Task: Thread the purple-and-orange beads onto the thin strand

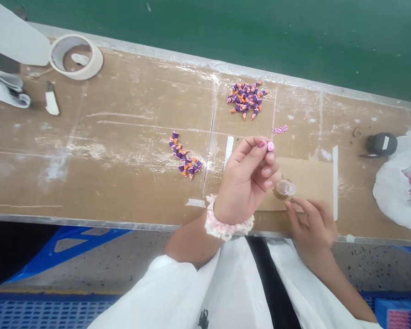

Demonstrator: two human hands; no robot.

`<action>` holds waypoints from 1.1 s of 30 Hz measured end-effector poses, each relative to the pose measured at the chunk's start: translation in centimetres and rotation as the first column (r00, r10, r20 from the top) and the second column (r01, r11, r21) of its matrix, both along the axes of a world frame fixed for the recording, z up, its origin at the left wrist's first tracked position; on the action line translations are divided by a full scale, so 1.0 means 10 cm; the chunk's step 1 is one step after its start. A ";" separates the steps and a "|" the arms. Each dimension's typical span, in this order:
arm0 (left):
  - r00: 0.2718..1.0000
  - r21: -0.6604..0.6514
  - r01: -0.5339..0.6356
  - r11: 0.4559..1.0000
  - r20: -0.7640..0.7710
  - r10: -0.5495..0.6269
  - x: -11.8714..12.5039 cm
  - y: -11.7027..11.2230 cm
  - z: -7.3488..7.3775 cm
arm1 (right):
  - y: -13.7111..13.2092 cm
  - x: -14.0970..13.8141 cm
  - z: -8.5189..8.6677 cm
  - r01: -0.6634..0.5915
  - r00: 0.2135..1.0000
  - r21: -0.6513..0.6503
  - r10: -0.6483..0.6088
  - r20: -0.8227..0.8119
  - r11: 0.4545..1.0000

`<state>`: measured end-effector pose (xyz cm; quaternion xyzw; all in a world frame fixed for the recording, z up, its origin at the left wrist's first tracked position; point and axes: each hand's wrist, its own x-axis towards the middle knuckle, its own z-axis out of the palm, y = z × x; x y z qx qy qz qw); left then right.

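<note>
My left hand [248, 176] pinches a small round pink piece [270, 146] with dark dots between thumb and forefinger, raised above the table. A frilly pink-and-white band circles that wrist. Below and to the right, a small clear cup [286, 188] stands on the cardboard sheet [311, 180]. Close to the cup's near side is my right hand [311, 224], thumb and forefinger drawn together; anything between them is too small to make out. Beyond the left hand lies a little group of tiny pink pieces [280, 130].
Small purple-and-orange figures form a heap [247, 98] at the back and a looser group [185, 157] left of my hands. A tape roll [93, 66] and a white-handled blade [51, 100] lie far left. A black round object [382, 144] and white plastic bag [390, 196] are on the right.
</note>
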<state>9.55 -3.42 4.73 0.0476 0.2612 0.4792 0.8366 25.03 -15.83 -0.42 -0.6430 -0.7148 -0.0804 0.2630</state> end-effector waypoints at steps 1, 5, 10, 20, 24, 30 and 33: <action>1.000 0.000 -0.004 1.000 0.014 0.004 -0.01 0.00 0.00 | 0.00 -0.01 -0.04 0.010 1.000 -0.005 -0.010 0.006 1.000; 0.999 -0.010 -0.011 1.000 0.034 0.012 -0.03 0.01 0.01 | 0.05 -0.03 -0.10 0.014 1.000 0.017 -0.014 0.012 1.000; 1.000 -0.025 0.006 1.000 0.010 -0.006 -0.03 0.02 0.01 | 0.10 -0.05 -0.10 -0.008 0.999 0.042 0.007 0.040 0.999; 0.999 -0.034 0.009 0.999 0.040 -0.008 -0.02 0.03 -0.01 | 0.02 -0.08 -0.15 -0.027 0.998 0.038 0.025 0.049 0.999; 1.000 -0.045 0.012 0.999 0.010 -0.011 -0.01 0.04 -0.01 | 0.00 -0.09 -0.15 -0.060 0.997 0.007 0.060 0.051 0.998; 1.000 -0.046 0.008 0.999 0.024 -0.007 -0.01 0.04 -0.02 | -0.03 -0.13 -0.13 -0.140 0.990 0.032 0.140 -0.026 0.990; 0.998 -0.033 -0.003 0.999 0.058 0.005 -0.01 0.04 -0.03 | -0.03 -0.12 -0.17 -0.047 0.999 0.026 0.047 0.002 0.999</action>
